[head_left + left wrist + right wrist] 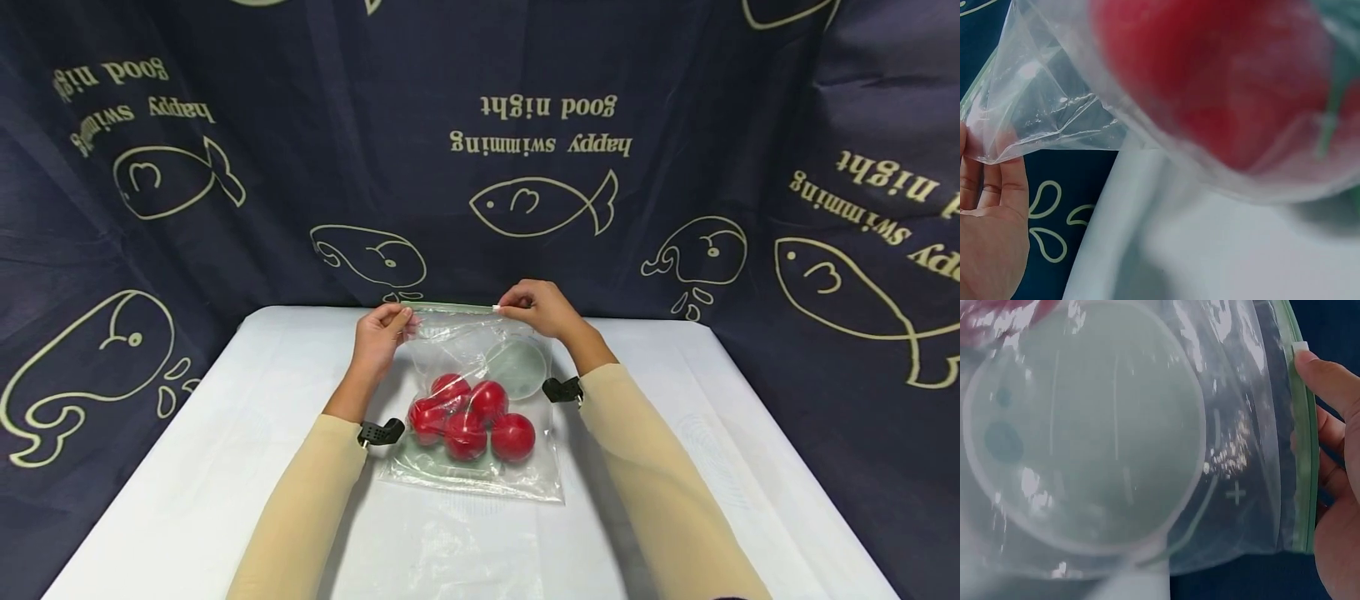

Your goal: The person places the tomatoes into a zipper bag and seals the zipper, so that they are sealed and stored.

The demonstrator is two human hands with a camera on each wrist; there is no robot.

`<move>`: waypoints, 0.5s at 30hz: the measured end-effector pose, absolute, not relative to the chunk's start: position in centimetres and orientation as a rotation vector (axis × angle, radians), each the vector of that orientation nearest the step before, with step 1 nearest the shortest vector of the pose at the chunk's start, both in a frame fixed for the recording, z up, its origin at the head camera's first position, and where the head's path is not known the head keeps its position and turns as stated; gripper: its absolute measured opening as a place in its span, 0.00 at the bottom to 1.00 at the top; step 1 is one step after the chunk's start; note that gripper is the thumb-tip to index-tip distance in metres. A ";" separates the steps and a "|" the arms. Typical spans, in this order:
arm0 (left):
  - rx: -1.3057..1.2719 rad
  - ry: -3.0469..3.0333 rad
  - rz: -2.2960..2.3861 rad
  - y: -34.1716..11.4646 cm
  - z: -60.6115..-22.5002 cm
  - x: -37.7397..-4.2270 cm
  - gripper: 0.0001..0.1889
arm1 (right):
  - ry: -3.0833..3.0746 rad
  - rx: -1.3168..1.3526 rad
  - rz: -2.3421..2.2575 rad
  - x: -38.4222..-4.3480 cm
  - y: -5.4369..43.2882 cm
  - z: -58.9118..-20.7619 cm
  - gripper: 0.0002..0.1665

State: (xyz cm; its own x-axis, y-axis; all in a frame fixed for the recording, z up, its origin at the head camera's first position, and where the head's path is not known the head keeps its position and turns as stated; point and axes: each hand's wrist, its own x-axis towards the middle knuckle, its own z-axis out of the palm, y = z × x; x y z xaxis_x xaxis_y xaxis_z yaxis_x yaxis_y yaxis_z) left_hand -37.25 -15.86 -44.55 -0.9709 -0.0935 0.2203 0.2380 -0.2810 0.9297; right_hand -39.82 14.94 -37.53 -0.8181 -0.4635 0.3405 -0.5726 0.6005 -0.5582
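Observation:
A clear slider zip bag (450, 342) is held up by its top edge, with several glossy red tomatoes (513, 437) in its lower half. Along the top runs a green zip strip (1305, 456) with a small white slider (1300, 345) near the right end. My left hand (377, 337) pinches the bag's top left corner between thumb and fingers. At the right, my right hand (546, 308) has its thumb on the slider, its fingers behind the strip. A pale green round print (1104, 425) shows on the bag's upper right. In the left wrist view the tomatoes are blurred.
The bag is over a table with a white cover (660, 467). Behind and at both sides hangs a dark blue curtain (420, 125) with fish and whale drawings. A black wrist camera (381, 432) sits by the left cuff, another (561, 389) by the right.

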 end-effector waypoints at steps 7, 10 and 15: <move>-0.174 -1.765 -2.332 -15.8 -44.7 -37.3 0.04 | -2.668 0.811 1.040 -39.6 16.4 -37.8 0.06; -0.162 -1.774 -2.330 -15.9 -44.7 -37.3 0.03 | -2.663 0.787 1.061 -39.5 16.9 -37.9 0.06; -0.142 -1.783 -2.325 -16.0 -44.7 -37.3 0.03 | -2.638 0.771 1.067 -39.5 17.6 -38.2 0.06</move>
